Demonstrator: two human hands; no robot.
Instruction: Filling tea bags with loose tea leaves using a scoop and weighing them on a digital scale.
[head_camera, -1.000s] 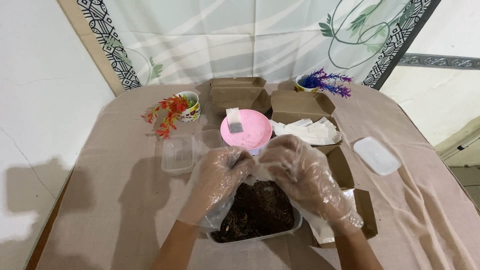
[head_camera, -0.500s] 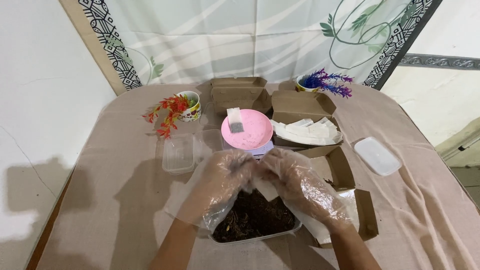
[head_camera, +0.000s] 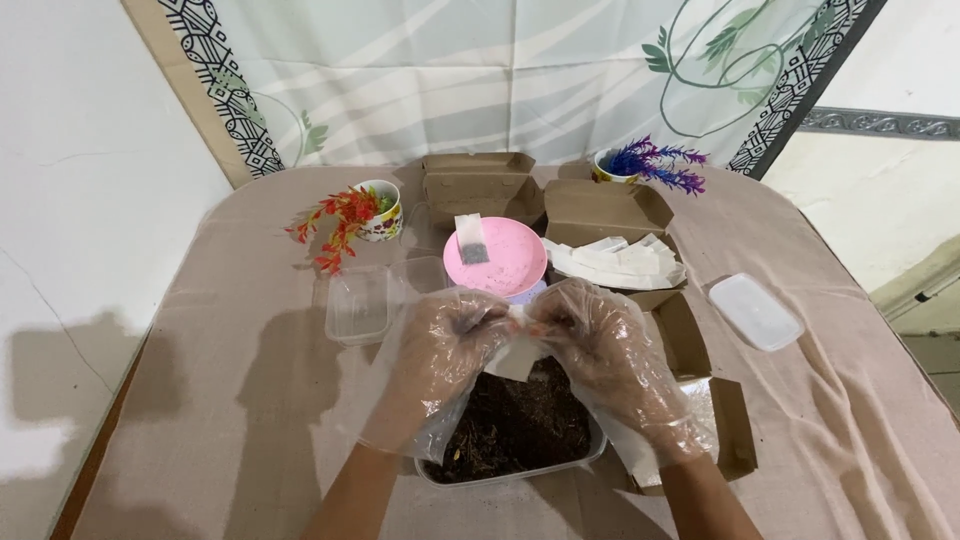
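Note:
Both my hands wear loose clear plastic gloves. My left hand (head_camera: 445, 355) and my right hand (head_camera: 595, 345) meet above a clear plastic tub (head_camera: 590, 452) filled with dark soil (head_camera: 515, 425). Between their fingertips they pinch a small white paper sachet (head_camera: 518, 350), each hand gripping one side. Just beyond the hands sits a pink round plate (head_camera: 497, 258) with a small sachet (head_camera: 472, 240) lying on it.
An empty clear container (head_camera: 358, 303) stands left of the plate. Brown cardboard boxes: one (head_camera: 478, 182) at the back, one (head_camera: 612, 235) holding white sachets, one (head_camera: 715, 415) at my right. A white lid (head_camera: 755, 311) lies right. Cups with red (head_camera: 345, 215) and purple (head_camera: 650, 160) fake plants stand behind.
My hands have shifted slightly toward me and drawn together over the soil tub, fingertips now pinching the white sachet between them.

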